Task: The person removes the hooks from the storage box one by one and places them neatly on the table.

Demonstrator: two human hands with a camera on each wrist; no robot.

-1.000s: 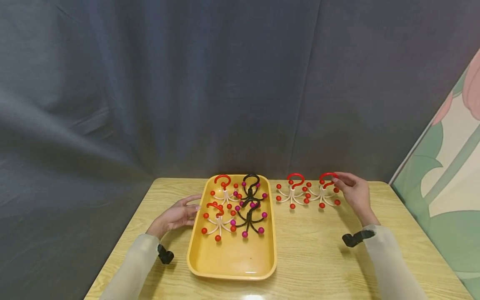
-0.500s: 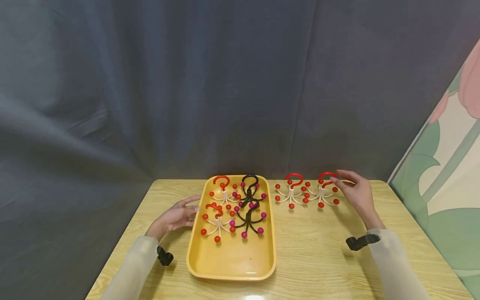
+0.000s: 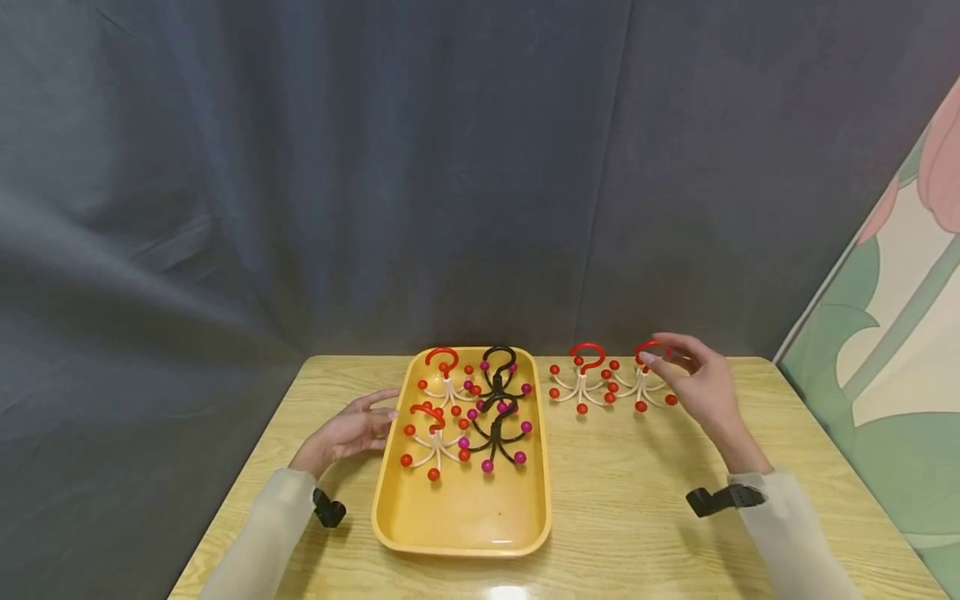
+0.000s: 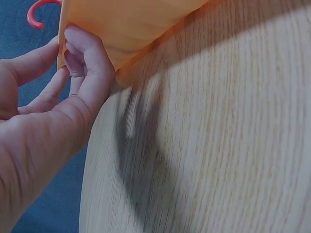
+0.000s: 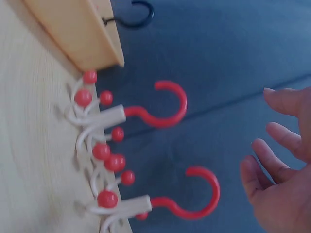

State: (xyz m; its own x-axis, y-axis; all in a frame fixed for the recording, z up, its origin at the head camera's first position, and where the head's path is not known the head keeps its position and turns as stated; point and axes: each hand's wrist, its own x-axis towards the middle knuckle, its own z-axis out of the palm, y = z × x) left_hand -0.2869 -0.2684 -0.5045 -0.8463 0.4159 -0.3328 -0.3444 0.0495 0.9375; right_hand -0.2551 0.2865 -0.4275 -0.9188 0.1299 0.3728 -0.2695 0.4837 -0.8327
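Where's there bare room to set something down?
The table is bare between the tray and the right sleeve. The tray's near end is free too. Crowded: the tray's far part, with four hooked racks, and the table's far edge right of it, with two more.

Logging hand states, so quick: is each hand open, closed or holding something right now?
Left hand: holding, pinching the edge of the yellow tray.
Right hand: open, holding nothing, near a red hook.

Free tabletop (image 3: 615,492) before red hooks (image 5: 164,121)
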